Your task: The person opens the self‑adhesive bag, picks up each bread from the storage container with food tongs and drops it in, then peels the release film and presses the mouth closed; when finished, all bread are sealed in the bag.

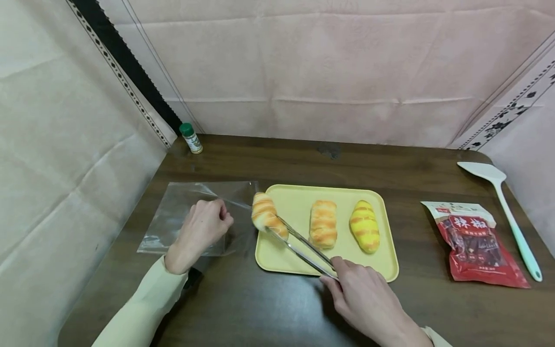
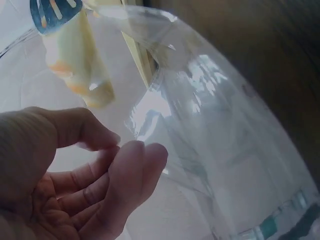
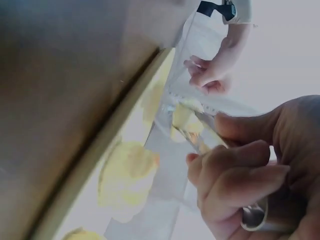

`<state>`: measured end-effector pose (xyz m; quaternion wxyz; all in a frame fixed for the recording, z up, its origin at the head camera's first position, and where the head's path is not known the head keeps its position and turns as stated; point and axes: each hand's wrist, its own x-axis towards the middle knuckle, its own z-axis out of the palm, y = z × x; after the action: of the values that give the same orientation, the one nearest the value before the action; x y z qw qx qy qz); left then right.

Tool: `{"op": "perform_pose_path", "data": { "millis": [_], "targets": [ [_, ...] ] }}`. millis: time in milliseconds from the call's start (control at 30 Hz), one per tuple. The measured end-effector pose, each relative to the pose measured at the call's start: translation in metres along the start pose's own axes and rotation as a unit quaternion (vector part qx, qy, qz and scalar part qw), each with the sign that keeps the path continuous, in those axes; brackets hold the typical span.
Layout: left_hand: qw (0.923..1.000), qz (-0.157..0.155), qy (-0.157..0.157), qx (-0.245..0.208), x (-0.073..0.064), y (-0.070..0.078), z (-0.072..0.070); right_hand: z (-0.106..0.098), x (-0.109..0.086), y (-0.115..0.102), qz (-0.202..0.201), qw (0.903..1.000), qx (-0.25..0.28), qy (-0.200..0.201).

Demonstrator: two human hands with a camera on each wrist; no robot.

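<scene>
My right hand (image 1: 368,301) grips metal tongs (image 1: 303,250), whose tips hold a striped bread roll (image 1: 265,212) over the left edge of the yellow tray (image 1: 277,260). With thumb and forefinger, my left hand (image 1: 201,229) pinches the film of a clear plastic bag (image 1: 166,217), left of the tray. In the left wrist view, the bread roll (image 2: 77,60) hangs near the bag's lifted mouth, with the slotted tong tip (image 2: 55,12) on it. A second striped roll (image 1: 323,224) lies mid-tray, and a yellow bread roll (image 1: 364,226) lies at its right.
A red and white snack pouch (image 1: 479,246) lies right of the tray, beside a spatula (image 1: 516,221) with a pale green handle. At the back left corner stands a small green-capped bottle (image 1: 191,139). Cloth walls (image 1: 303,72) border the dark wooden table (image 1: 243,308).
</scene>
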<state>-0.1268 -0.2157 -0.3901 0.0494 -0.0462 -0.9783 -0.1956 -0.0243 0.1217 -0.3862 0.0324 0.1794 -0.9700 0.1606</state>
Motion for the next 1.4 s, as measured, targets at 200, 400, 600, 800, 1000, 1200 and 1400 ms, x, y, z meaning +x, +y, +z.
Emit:
{"op": "perform_pose_path", "data": {
  "millis": [200,400,600,800,1000,1200,1400],
  "targets": [
    [0.9991,0.012,0.026,0.031,-0.003,0.005,-0.003,-0.004,0.023,-0.009,-0.049,0.9988,-0.011,-0.001],
    [0.9948,0.038,0.073,0.059,-0.008,0.008,-0.004,-0.001,0.044,-0.02,-0.075,0.9968,-0.007,-0.026],
    [0.9885,0.067,0.12,0.062,-0.013,0.009,-0.003,0.003,0.062,-0.028,-0.108,0.9938,0.016,-0.024],
    [0.9836,0.097,0.139,0.061,-0.018,0.011,-0.003,0.009,0.08,-0.036,-0.111,0.9922,0.036,-0.044],
    [0.9793,0.12,0.147,0.069,-0.022,0.012,-0.003,0.014,0.099,-0.042,-0.12,0.9891,0.046,-0.071],
    [0.9822,0.119,0.129,0.066,-0.024,0.014,-0.004,0.019,0.116,-0.047,-0.118,0.9854,0.065,-0.104],
    [0.9838,0.101,0.122,0.083,-0.02,0.009,-0.003,0.024,0.124,-0.051,-0.106,0.9816,0.075,-0.14]
  ]
}}
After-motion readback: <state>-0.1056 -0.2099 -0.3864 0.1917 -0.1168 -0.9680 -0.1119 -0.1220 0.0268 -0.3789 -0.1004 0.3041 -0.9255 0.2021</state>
